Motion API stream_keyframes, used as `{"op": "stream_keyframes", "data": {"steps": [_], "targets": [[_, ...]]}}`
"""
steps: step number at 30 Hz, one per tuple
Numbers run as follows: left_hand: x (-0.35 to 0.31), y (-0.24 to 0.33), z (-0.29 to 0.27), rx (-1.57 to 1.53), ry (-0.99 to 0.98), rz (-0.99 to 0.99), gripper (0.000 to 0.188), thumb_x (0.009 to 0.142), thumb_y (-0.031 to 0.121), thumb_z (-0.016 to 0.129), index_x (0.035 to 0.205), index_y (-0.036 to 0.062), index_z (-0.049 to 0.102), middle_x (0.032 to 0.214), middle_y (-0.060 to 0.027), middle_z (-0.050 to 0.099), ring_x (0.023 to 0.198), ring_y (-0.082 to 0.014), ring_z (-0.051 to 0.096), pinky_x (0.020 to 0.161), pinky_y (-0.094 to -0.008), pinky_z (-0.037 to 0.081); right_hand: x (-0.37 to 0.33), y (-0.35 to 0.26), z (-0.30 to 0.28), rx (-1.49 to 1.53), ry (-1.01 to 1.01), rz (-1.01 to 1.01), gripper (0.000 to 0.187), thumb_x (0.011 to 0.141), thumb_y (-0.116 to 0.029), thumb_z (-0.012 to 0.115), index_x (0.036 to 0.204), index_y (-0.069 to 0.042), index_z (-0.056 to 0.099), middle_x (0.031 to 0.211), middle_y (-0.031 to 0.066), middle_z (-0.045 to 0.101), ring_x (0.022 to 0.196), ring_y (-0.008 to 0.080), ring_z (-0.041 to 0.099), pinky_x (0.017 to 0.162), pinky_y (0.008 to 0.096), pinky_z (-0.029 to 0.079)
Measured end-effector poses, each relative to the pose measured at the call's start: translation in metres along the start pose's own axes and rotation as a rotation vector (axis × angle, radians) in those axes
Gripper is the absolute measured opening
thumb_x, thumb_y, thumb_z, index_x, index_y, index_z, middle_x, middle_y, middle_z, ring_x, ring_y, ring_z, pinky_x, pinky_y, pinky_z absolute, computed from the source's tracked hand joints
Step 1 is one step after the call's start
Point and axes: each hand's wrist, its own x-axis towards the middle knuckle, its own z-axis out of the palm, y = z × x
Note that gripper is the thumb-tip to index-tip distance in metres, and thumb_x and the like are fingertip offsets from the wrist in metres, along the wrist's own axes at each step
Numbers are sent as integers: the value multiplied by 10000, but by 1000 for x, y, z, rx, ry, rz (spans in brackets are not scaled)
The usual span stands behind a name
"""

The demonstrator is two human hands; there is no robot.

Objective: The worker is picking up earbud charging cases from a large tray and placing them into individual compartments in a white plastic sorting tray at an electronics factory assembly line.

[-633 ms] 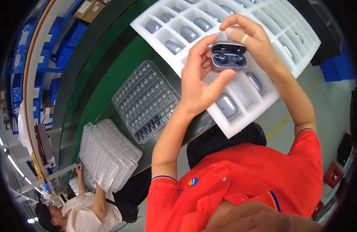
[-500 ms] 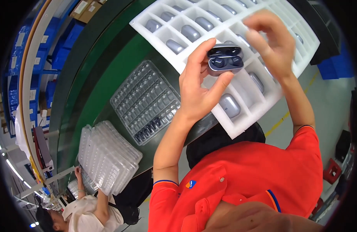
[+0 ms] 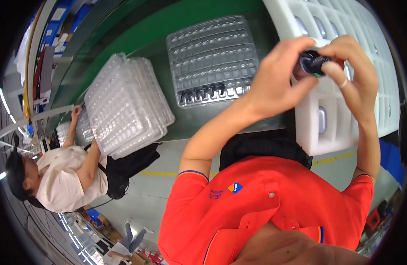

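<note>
My left hand grips a small grey earbud charging case with a dark inside, held above the near left edge of the white foam tray. A green glint shows low on the case. From the other side, my right hand closes its thumb and forefinger on a dark piece at the case; whether this is an earbud or the lid I cannot tell. Fingers cover much of the case. In the foam compartments lie several grey cases, one closed case below my hands.
On the green table lies a clear plastic tray, with several small black pieces in its near row. Left of it is a stack of clear trays. A co-worker stands at the far left, one hand near the table.
My view has swung right, so the table things sit differently in it. My right hand has come from over the foam tray to the case, which my left hand still holds.
</note>
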Motion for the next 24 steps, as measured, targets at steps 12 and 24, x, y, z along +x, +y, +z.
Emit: {"op": "stream_keyframes", "data": {"steps": [12, 24], "targets": [[110, -219, -222, 572, 463, -238, 354, 821, 29, 715, 1149, 64, 587, 1042, -137, 701, 956, -239, 680, 843, -349, 539, 65, 13, 146, 71, -769, -28, 163, 838, -121, 711, 960, -33, 650, 806, 139, 674, 789, 323, 657, 726, 421, 509], [96, -257, -252, 1023, 105, -407, 415, 803, 242, 762, 1150, 62, 624, 1094, -196, 663, 1100, -359, 608, 985, -452, 474, 49, 28, 210, -186, -989, -286, 183, 768, -69, 666, 948, -35, 659, 833, 165, 691, 846, 363, 683, 691, 459, 542]]}}
